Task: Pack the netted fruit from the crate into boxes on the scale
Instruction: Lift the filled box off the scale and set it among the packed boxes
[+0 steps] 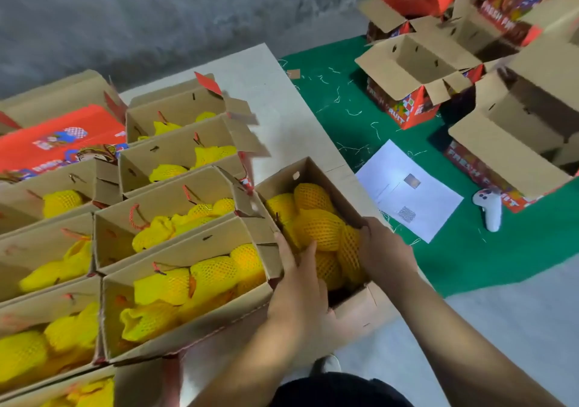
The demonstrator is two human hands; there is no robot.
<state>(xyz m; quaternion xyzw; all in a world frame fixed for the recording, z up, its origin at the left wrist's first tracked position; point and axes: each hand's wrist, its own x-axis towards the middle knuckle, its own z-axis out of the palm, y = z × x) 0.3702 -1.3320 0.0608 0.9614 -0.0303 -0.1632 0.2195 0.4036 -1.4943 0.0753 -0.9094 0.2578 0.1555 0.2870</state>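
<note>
Both hands (300,281) (385,250) grip box (354,309), fingers curled over rim; netted fruit (316,225) partly hidden.

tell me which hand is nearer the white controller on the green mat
Right. The right hand grips the box's right wall, the side facing the controller; the left hand is at its left wall, farther away.

Filled boxes (175,250) crowd the left; bare table (282,118) lies open beyond the held box (313,171).
</note>
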